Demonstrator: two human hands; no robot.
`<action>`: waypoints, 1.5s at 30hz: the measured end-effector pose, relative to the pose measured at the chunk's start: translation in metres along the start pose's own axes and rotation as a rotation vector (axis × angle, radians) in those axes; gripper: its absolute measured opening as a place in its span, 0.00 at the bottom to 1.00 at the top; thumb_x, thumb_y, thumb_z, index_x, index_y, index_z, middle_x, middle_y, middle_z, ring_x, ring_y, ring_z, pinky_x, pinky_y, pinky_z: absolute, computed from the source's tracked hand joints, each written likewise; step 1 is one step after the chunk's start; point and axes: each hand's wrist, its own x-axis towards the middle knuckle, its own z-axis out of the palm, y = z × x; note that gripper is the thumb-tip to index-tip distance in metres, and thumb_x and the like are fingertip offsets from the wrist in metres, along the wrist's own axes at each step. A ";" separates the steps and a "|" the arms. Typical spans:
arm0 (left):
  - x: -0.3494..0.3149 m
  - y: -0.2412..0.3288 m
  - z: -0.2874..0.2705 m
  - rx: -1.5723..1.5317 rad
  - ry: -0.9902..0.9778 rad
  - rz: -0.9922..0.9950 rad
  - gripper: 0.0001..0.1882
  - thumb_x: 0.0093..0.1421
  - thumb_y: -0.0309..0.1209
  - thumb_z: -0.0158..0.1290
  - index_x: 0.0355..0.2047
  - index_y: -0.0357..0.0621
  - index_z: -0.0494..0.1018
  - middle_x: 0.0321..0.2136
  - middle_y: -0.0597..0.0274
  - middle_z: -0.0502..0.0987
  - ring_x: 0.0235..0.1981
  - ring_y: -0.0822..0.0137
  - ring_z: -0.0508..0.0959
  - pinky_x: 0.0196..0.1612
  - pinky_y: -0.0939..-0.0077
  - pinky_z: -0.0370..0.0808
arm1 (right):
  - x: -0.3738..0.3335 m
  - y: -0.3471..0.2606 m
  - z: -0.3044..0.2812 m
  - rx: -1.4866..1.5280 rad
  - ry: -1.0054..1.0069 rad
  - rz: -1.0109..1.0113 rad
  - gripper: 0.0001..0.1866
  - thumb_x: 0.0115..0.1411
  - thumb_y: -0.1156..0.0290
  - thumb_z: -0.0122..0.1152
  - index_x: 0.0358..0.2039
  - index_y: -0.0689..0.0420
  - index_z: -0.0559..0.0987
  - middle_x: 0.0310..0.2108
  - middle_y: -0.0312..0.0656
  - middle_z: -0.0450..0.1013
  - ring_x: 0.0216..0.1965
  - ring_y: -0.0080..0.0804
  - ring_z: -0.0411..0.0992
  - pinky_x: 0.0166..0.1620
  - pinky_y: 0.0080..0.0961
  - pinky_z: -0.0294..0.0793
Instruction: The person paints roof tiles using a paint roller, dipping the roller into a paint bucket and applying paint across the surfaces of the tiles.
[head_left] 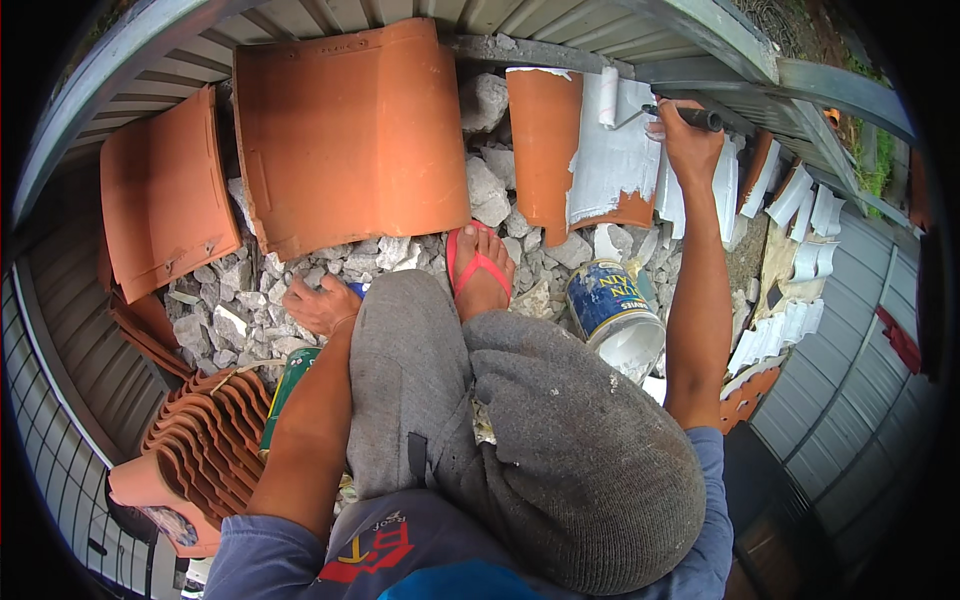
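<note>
My right hand (688, 140) is closed round the black handle of a small paint roller (607, 97). The roller's white sleeve rests at the upper part of a curved roof tile (545, 150). White paint covers the tile's right side with a ragged edge, while its left side is bare orange. My left hand (322, 306) hangs low over the rubble beside my knee, holding nothing, its fingers apart. A blue thing, mostly hidden, shows next to it. A blue and white paint can (612, 300) lies tilted on the stones, white inside, below the tile.
Broken grey stones (395, 252) cover the ground. Two large orange tiles (345, 130) lean at the left and centre. Stacked tiles (205, 430) stand lower left beside a green can (287, 395). White-painted tiles (790, 325) line the right. A metal rail (700, 70) runs behind.
</note>
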 end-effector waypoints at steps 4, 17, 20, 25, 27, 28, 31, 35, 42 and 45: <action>0.000 -0.002 0.000 -0.008 0.033 0.030 0.25 0.51 0.39 0.51 0.50 0.44 0.75 0.44 0.49 0.69 0.48 0.47 0.71 0.53 0.51 0.68 | 0.008 0.016 0.000 -0.388 0.168 -0.247 0.12 0.55 0.67 0.66 0.26 0.65 0.83 0.21 0.45 0.81 0.28 0.32 0.83 0.35 0.32 0.79; 0.002 -0.004 0.001 0.010 0.020 0.008 0.26 0.52 0.40 0.51 0.50 0.43 0.75 0.43 0.47 0.69 0.47 0.46 0.70 0.53 0.51 0.67 | -0.037 -0.026 0.004 0.191 -0.085 -0.022 0.09 0.61 0.72 0.65 0.35 0.67 0.82 0.31 0.44 0.81 0.28 0.33 0.82 0.33 0.23 0.82; 0.002 -0.003 -0.001 0.011 0.012 0.006 0.26 0.52 0.40 0.50 0.50 0.43 0.75 0.44 0.47 0.69 0.47 0.46 0.70 0.54 0.51 0.67 | -0.037 -0.025 -0.018 0.263 -0.040 0.027 0.09 0.63 0.73 0.65 0.36 0.67 0.82 0.31 0.44 0.80 0.28 0.33 0.82 0.33 0.24 0.83; 0.001 -0.003 0.002 0.004 0.022 0.022 0.26 0.52 0.40 0.50 0.51 0.44 0.75 0.44 0.47 0.69 0.48 0.46 0.71 0.54 0.50 0.67 | -0.034 0.006 -0.016 -0.239 0.085 -0.178 0.08 0.58 0.74 0.65 0.31 0.67 0.82 0.25 0.43 0.81 0.28 0.27 0.82 0.32 0.23 0.78; 0.000 -0.004 0.001 -0.006 0.025 0.017 0.26 0.52 0.40 0.50 0.51 0.44 0.75 0.45 0.47 0.69 0.48 0.46 0.71 0.54 0.50 0.67 | -0.042 0.012 -0.016 -0.174 0.121 -0.125 0.08 0.58 0.73 0.65 0.31 0.67 0.83 0.24 0.43 0.81 0.28 0.27 0.82 0.32 0.22 0.78; 0.000 -0.004 0.000 -0.004 0.024 0.017 0.26 0.52 0.40 0.50 0.51 0.44 0.75 0.45 0.47 0.69 0.48 0.46 0.71 0.54 0.50 0.67 | -0.045 0.016 -0.015 -0.111 0.156 -0.071 0.08 0.58 0.72 0.66 0.31 0.66 0.83 0.23 0.42 0.81 0.27 0.28 0.82 0.33 0.22 0.78; 0.000 -0.003 0.000 0.011 0.001 0.010 0.26 0.51 0.40 0.51 0.50 0.45 0.75 0.45 0.48 0.69 0.48 0.46 0.71 0.53 0.50 0.68 | -0.037 0.034 -0.026 -0.148 0.211 -0.066 0.09 0.58 0.71 0.66 0.31 0.66 0.83 0.24 0.43 0.81 0.26 0.29 0.82 0.32 0.23 0.79; 0.002 -0.006 0.000 0.003 0.025 0.027 0.25 0.51 0.39 0.51 0.50 0.46 0.75 0.44 0.48 0.69 0.47 0.46 0.71 0.53 0.50 0.69 | -0.032 0.038 -0.038 -0.040 0.286 0.024 0.13 0.60 0.71 0.66 0.33 0.72 0.81 0.27 0.49 0.80 0.26 0.34 0.82 0.33 0.27 0.83; 0.000 -0.001 0.001 0.026 0.016 0.009 0.25 0.51 0.39 0.51 0.50 0.46 0.75 0.44 0.49 0.69 0.47 0.47 0.72 0.52 0.50 0.69 | -0.031 0.060 -0.029 0.392 0.435 0.099 0.12 0.60 0.76 0.65 0.35 0.73 0.75 0.30 0.54 0.78 0.28 0.43 0.82 0.32 0.35 0.87; 0.000 -0.006 0.007 0.021 0.056 0.024 0.25 0.51 0.39 0.51 0.50 0.46 0.75 0.44 0.49 0.69 0.47 0.47 0.71 0.52 0.50 0.69 | -0.035 0.070 -0.024 0.458 0.500 0.138 0.12 0.59 0.76 0.66 0.35 0.73 0.75 0.31 0.55 0.78 0.27 0.42 0.81 0.33 0.36 0.88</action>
